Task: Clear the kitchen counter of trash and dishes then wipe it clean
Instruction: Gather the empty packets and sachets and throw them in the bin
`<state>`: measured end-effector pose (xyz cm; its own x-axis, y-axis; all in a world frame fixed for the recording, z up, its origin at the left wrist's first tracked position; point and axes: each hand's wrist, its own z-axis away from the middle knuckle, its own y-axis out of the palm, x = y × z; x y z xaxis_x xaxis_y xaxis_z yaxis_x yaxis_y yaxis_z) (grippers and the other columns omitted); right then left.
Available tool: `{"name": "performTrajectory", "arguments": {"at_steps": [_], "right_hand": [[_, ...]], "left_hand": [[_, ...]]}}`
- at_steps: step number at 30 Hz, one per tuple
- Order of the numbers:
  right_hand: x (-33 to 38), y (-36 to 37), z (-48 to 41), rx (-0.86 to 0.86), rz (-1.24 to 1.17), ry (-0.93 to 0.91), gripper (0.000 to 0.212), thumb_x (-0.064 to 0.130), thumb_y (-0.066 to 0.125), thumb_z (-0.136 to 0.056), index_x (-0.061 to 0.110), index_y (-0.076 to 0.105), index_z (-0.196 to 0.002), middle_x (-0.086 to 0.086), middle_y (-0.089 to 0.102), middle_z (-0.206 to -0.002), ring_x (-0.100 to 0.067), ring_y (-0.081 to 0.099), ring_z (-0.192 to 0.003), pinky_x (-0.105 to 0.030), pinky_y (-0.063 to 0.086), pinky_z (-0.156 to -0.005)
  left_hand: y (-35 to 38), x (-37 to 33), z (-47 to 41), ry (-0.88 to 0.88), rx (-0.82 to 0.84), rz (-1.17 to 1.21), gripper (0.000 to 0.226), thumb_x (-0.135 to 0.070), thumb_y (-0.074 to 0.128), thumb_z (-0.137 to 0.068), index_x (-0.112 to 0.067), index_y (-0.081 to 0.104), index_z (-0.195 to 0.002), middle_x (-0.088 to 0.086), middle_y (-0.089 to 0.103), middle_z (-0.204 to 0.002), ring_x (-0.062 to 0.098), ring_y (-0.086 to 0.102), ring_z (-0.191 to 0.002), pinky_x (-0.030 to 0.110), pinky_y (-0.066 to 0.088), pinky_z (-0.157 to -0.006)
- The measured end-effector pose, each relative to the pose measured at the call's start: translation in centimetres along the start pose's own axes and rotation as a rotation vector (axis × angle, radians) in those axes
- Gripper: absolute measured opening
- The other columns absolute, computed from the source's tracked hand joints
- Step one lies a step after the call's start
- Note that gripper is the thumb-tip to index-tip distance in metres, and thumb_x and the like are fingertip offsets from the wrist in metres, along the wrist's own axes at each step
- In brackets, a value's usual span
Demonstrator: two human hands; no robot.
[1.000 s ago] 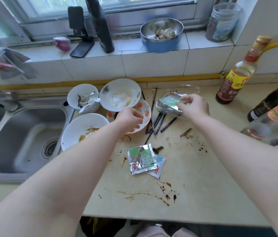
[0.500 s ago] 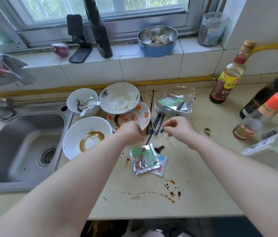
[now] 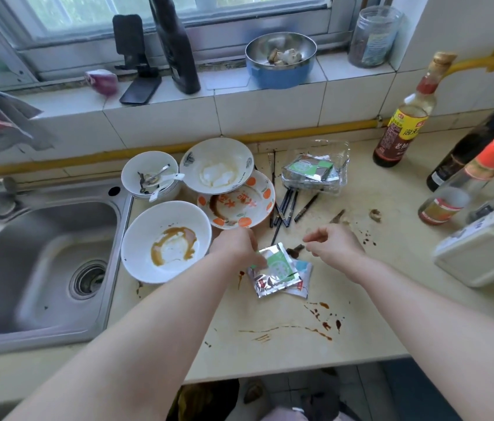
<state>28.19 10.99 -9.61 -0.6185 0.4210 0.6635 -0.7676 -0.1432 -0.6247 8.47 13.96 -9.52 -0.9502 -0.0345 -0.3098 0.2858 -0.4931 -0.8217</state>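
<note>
A sauce-smeared bowl [image 3: 165, 241] sits beside the sink [image 3: 42, 268] on the left of the desk [image 3: 285, 357]. At its 3 o'clock the left hand [image 3: 235, 247] curls its fingers onto the left edge of a foil sachet [image 3: 279, 268] on the desk; whether it truly pinches cannot be told. At the sachet's 1 o'clock the right hand [image 3: 335, 244] hovers loosely curled, holding nothing. A clear tray [image 3: 315, 171] of sachets lies at 12 o'clock.

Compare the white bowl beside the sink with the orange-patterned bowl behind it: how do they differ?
The white bowl is plain and looks larger; the orange-patterned bowl has orange fruit prints and red characters. Nothing sits on the white bowl; a leaf-patterned bowl overlaps the orange-patterned bowl's far rim. Both hold brown sauce smears.
</note>
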Motion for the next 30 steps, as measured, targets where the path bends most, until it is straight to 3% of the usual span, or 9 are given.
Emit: {"name": "performTrajectory", "arguments": {"at_steps": [9,14,18,20,25,30], "right_hand": [[-1.5,-0.4,1.2,-0.039,0.033,0.052,0.013,0.015,0.062,-0.088,0.024,0.069,-0.093,0.006,0.064,-0.093,-0.016,0.063,-0.097,-0.026,0.046,-0.08],[-1.2,0.1,1.4,-0.005,0.139,0.045,0.016,0.014,0.062,-0.086,0.024,0.069,-0.097,0.007,0.064,-0.099,-0.011,0.057,-0.094,-0.022,0.043,-0.081],[-0.8,1.1,1.5,0.003,0.213,0.006,0.016,0.015,0.064,-0.084,0.026,0.069,-0.094,0.005,0.067,-0.104,-0.012,0.06,-0.095,-0.027,0.05,-0.084],[-0.6,1.6,1.6,0.007,0.239,-0.006,0.015,0.018,0.067,-0.082,0.029,0.067,-0.093,0.005,0.067,-0.105,-0.014,0.061,-0.097,-0.031,0.052,-0.085],[-0.2,2.6,2.1,0.022,0.411,-0.026,0.032,0.027,0.074,-0.076,0.029,0.064,-0.106,0.005,0.062,-0.112,-0.017,0.059,-0.103,-0.032,0.051,-0.084],[0.2,2.4,2.2,0.049,0.494,-0.055,0.027,0.027,0.076,-0.077,0.027,0.065,-0.102,0.003,0.062,-0.106,-0.018,0.058,-0.097,-0.028,0.046,-0.075]], "left_hand": [[1.8,-0.5,0.2,0.027,-0.097,-0.022,0.016,-0.02,0.07,-0.075,-0.022,0.055,-0.082,0.0,0.064,-0.093,0.022,0.057,-0.088,0.029,0.042,-0.063],[-0.2,0.1,-0.2,0.021,-0.121,0.226,0.01,-0.016,0.066,-0.081,-0.02,0.056,-0.08,-0.001,0.061,-0.082,0.022,0.059,-0.082,0.033,0.049,-0.07],[-2.5,1.3,-0.5,-0.041,-0.174,0.613,0.008,-0.019,0.068,-0.087,-0.018,0.061,-0.09,0.003,0.066,-0.092,0.024,0.066,-0.089,0.042,0.057,-0.083],[-3.1,1.8,-0.4,-0.062,-0.219,0.71,0.009,-0.013,0.064,-0.089,-0.02,0.061,-0.086,0.005,0.066,-0.093,0.028,0.067,-0.09,0.047,0.058,-0.082],[-3.7,1.8,-0.2,-0.09,-0.389,0.722,0.008,-0.013,0.064,-0.088,-0.021,0.064,-0.085,0.002,0.067,-0.09,0.027,0.065,-0.092,0.043,0.057,-0.083],[-3.8,1.4,-0.1,-0.099,-0.387,0.725,0.015,-0.013,0.064,-0.089,-0.025,0.062,-0.08,0.002,0.067,-0.089,0.025,0.065,-0.09,0.042,0.057,-0.082]]}}
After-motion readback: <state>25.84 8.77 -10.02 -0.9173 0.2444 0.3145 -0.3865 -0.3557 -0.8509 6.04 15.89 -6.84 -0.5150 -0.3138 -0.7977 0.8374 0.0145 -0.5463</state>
